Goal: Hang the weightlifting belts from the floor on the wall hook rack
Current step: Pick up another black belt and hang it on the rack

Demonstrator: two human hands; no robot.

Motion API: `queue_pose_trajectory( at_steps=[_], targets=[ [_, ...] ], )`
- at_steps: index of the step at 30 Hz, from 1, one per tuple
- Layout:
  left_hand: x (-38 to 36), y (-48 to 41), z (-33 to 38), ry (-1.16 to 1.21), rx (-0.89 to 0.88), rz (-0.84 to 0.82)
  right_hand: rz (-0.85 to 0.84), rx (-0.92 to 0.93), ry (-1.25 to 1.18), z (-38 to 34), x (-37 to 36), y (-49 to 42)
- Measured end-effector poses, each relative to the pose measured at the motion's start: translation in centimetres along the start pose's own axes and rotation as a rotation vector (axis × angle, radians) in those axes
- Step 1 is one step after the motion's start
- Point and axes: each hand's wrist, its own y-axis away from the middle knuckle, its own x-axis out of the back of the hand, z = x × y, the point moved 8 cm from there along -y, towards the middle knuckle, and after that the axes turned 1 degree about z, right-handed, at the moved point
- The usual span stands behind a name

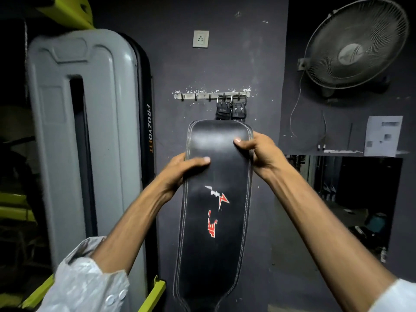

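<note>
A wide black leather weightlifting belt with white stitching and a red and white logo hangs upright in front of me. My left hand grips its left edge, thumb across the front. Higher up, my right hand grips the right edge, thumb on the front too. The belt's upper end sits just below the metal hook rack on the dark wall. Two belt buckles hang from hooks at the rack's right end. Whether the belt I hold joins one of them is hidden.
A grey gym machine shroud marked PROZVOFIT stands close on the left, with yellow-green frame parts at its foot. A wall fan is mounted at upper right, a socket above the rack, and a dark opening at right.
</note>
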Motion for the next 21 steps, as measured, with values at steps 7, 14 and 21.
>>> queue_pose_trajectory(
  at_steps=[7, 14, 21],
  targets=[
    [0.9, -1.7, 3.4, 0.056, -0.082, 0.221, 0.067, 0.189, -0.023, 0.3, -1.6, 2.3],
    [0.2, 5.8, -4.3, -0.191, -0.054, 0.179, 0.056, 0.378, 0.113, -4.1, -2.5, 2.9],
    [-1.1, 10.2, -12.4, -0.227, 0.054, -0.021, 0.094, 0.386, 0.172, -3.5, -2.8, 3.4]
  ],
)
